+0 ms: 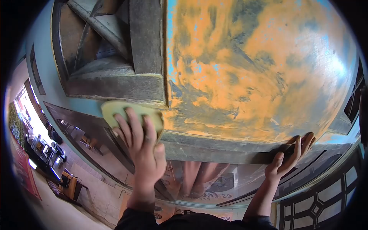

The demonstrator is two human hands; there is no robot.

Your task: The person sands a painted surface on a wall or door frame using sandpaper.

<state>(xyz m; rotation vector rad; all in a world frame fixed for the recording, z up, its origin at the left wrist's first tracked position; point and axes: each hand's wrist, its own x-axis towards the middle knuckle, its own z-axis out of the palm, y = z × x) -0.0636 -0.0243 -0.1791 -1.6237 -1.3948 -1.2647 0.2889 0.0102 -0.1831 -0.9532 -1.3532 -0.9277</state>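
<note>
My left hand (145, 151) presses a pale yellow sponge (112, 110) flat against the wall, its fingers spread over the back and its thumb along the lower edge. The sponge lies just under the corner of a dark wooden vent frame (115, 89). To its right is a wall panel (237, 76) smeared with orange and grey, with specks of light blue. My right hand (285, 161) holds nothing; its fingers stretch along a dark wooden beam (214, 147) at the panel's lower edge.
Below the beam, a glass pane (222, 178) shows pinkish curtains and lettering. Down at the left are a wooden desk (73, 188), the tiled floor (97, 197) and a bright opening (28, 109). A dark patterned grille (316, 207) stands at the lower right.
</note>
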